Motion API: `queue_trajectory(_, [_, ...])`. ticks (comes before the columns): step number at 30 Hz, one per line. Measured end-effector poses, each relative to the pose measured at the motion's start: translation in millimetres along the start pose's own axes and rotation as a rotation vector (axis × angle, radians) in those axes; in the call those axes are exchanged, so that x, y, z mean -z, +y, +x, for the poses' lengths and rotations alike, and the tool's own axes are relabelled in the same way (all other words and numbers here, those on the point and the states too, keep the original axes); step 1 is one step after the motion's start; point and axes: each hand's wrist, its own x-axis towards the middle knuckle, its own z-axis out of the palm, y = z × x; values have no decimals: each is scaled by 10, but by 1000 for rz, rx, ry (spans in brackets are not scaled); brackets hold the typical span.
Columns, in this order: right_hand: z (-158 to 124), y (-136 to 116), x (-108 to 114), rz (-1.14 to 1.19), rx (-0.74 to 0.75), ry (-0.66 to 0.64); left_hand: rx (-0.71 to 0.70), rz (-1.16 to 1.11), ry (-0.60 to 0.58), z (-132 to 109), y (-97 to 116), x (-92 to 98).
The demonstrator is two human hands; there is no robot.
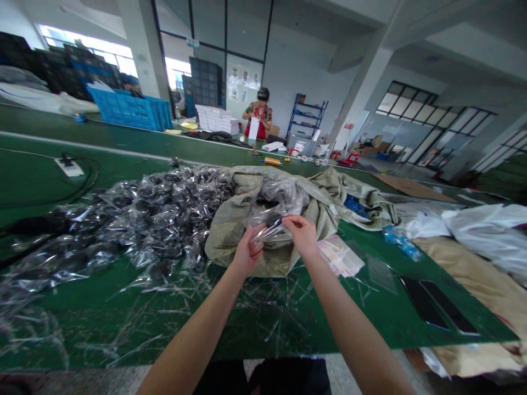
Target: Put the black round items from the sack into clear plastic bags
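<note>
Between my two hands is a clear plastic bag [269, 230] with a small dark item at its upper end. My left hand [249, 250] is closed on its lower left end. The fingers of my right hand [302, 233] pinch its other end. Behind and below them lies a woven sack [224, 233], its mouth rolled open, with more clear plastic [284, 195] and something dark inside. To the left spreads a big heap of dark items in clear wrappers [164, 206]; their exact kind is hard to make out.
Thin plastic strips [263, 312] litter the green table [185, 329]. On the right lie printed plastic packets [341, 256], two phones [428, 304] and a second sack [354, 197]. A co-worker [258, 115] stands across the table near a blue crate [132, 109] and white boxes [216, 119].
</note>
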Motion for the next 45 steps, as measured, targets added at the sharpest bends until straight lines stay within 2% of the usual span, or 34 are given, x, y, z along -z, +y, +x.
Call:
queue_trajectory(3, [58,-159,147,-43,59,-88,-84,238,37,36,228,136])
queue_trajectory(5, [77,-249,206,-50,97,-171,-160,463,89,92,401,125])
queue_trajectory(7, [79,-318,233,-68,136,-242,-211,686,96,154,561,25])
queue_trajectory(10, [60,-383,236,-117,207,-309,-270,911,24,238,720,-198])
queue_trajectory(14, [19,-400,235,-132,259,-335,-323,1073,-120,309,747,-404])
queue_trajectory(17, [-7,-373,252,-107,271,-327,-369,1020,-156,304,672,-468])
queue_trajectory(21, [-42,-347,276,-82,285,-246,-383,822,-101,226,551,-557])
queue_trajectory(26, [-121,-327,230,38,199,-65,-397,654,-12,166,489,-679])
queue_trajectory(30, [-192,-236,162,147,93,92,-397,625,25,166,487,-710])
queue_trajectory(36, [-243,-133,125,110,-21,63,-414,655,37,159,474,-691])
queue_trajectory(39, [-248,-157,120,97,22,105,-435,647,22,175,460,-655])
queue_trajectory(41, [-248,-189,117,61,95,131,-500,642,1,211,437,-611])
queue_trajectory(45, [-246,-219,112,-133,233,85,-585,650,23,331,340,-474])
